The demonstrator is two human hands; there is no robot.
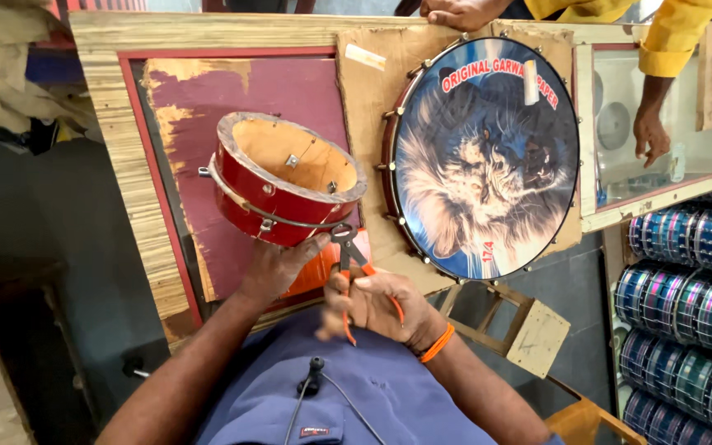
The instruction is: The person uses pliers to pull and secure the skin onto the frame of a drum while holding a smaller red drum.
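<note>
- Left hand (278, 265) cups the underside of a small red drum shell (283, 183), fingers curled up against its lower wall; the shell is held tilted in the air, open mouth facing up and right, above the maroon tabletop (208, 99).
- The shell has no skin on it: bare wooden inside, rough pale rim, a metal hoop (245, 202) round its middle and small lugs on the wall.
- Right hand (377, 303) is wrapped tight round the orange handles of a pair of pincers (349, 251); the dark jaws point up and sit at the shell's lower edge, just beside the left thumb. Whether they bite on anything I cannot tell.
- Orange band on the right wrist.
- Risk, as I judge it: the jaws work close to the left thumb, so a slip off the metal could nip it.
- The shell is propped by one hand only; a hard pull could twist it loose and drop it.
- A large drum head with a printed lion (484, 156) lies close on the right; a jerked tool could strike it.
- Another person's hands (651, 132) rest at the far edge, well apart.
</note>
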